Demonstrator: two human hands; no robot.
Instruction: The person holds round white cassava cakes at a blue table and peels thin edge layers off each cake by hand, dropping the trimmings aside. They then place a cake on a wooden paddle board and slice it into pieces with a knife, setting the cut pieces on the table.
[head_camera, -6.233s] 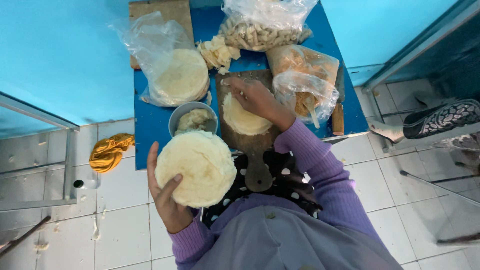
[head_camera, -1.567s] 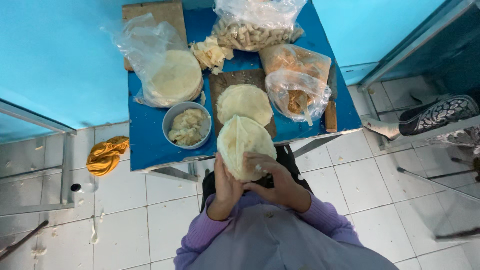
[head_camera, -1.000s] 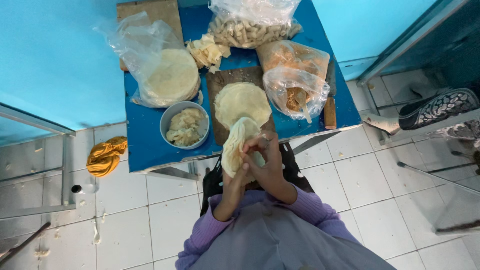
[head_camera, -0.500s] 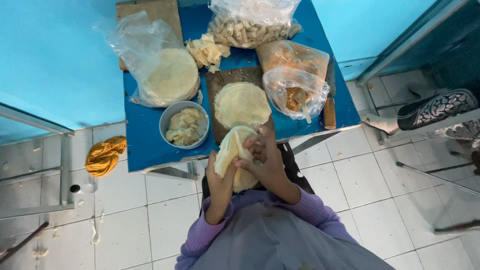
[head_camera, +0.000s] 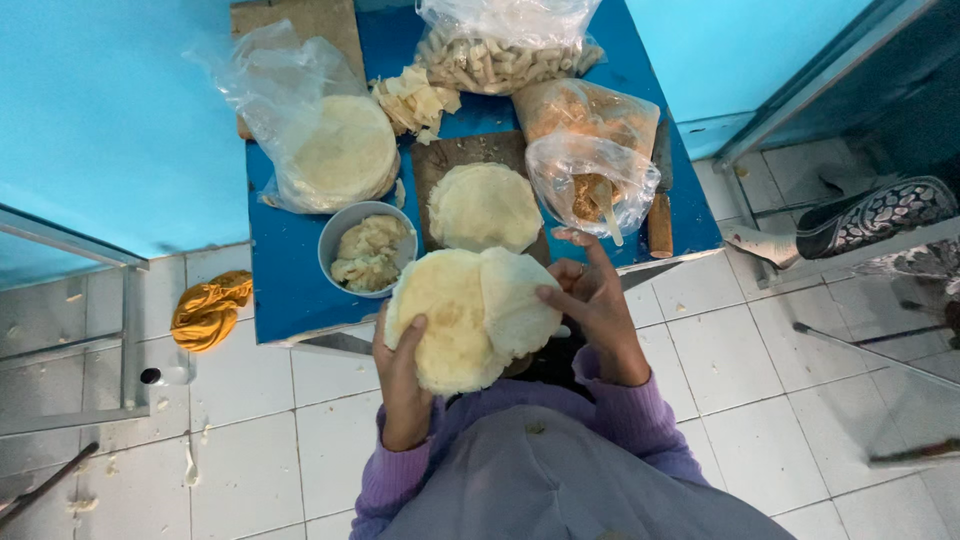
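While the left hand (head_camera: 405, 385) cupped the flatbread (head_camera: 470, 315) above the table edge (head_camera: 300, 325), the right hand (head_camera: 590, 305) pinched a peeling layer; probably best separated slowly, fingers spread.

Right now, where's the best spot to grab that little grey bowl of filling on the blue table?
Take the grey bowl by its bare rim on the near edge, coming from above. The filling heaps in the middle, and the bagged flatbreads crowd its far side.
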